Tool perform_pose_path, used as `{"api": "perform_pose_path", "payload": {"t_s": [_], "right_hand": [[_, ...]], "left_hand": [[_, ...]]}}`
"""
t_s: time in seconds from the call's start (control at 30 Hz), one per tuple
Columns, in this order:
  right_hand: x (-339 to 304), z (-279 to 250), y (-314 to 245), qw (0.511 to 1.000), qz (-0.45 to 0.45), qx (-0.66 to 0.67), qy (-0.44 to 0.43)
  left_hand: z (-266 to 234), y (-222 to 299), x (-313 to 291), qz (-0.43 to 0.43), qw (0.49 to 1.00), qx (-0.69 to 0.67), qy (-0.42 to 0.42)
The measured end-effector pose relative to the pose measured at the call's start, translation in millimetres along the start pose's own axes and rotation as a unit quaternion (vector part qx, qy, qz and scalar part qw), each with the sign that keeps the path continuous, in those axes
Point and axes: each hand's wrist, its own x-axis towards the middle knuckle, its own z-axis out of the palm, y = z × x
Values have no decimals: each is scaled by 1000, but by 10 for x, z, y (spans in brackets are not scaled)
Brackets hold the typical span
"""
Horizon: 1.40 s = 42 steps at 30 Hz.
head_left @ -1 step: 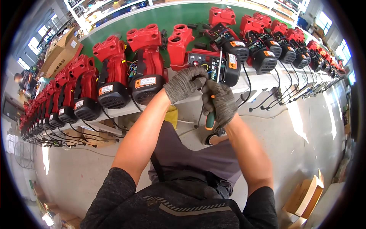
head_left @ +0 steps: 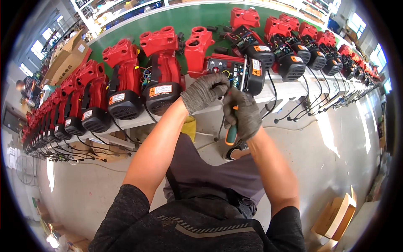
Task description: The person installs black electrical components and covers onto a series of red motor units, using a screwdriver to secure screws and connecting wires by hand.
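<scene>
Both my hands wear grey knitted gloves and meet at the near side of a red and black machine (head_left: 254, 77) lying open on the bench, its circuit board and wires showing. My right hand (head_left: 244, 114) is closed around a screwdriver (head_left: 231, 135) with a green and orange handle. Its long metal shaft (head_left: 244, 72) points away from me, over the opened housing. Close beside it, my left hand (head_left: 205, 91) has its fingers pinched together at the machine's near edge. Whatever those fingertips hold is hidden.
Rows of similar red and black machines (head_left: 163, 90) line the green-topped bench (head_left: 126, 30) on both sides. Black power cords (head_left: 305, 90) hang off its front edge. A cardboard box (head_left: 67, 59) stands at the far left; another open box (head_left: 336, 214) lies on the floor, lower right.
My right hand has shifted slightly, and the screwdriver's shaft now leans a little more to the right. My left hand stays nearly still.
</scene>
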Motion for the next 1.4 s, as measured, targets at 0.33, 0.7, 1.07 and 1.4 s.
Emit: {"api": "perform_pose_path", "payload": {"t_s": [0.33,0.7,1.07,1.4], "right_hand": [[172,-204,21,659,-449,-594,109],[50,25,-17,999,32,38,18],[210,-232,60,683,-436,-577,101],[23,82,10,988,72,124,50]], "left_hand": [[-20,-20,60,-39,999,-5,-19],[-7,24,3,-30,999,29,-10],[-20,11,53,-1,999,50,-13],[63,5,-26,-3,1000,23,18]]}}
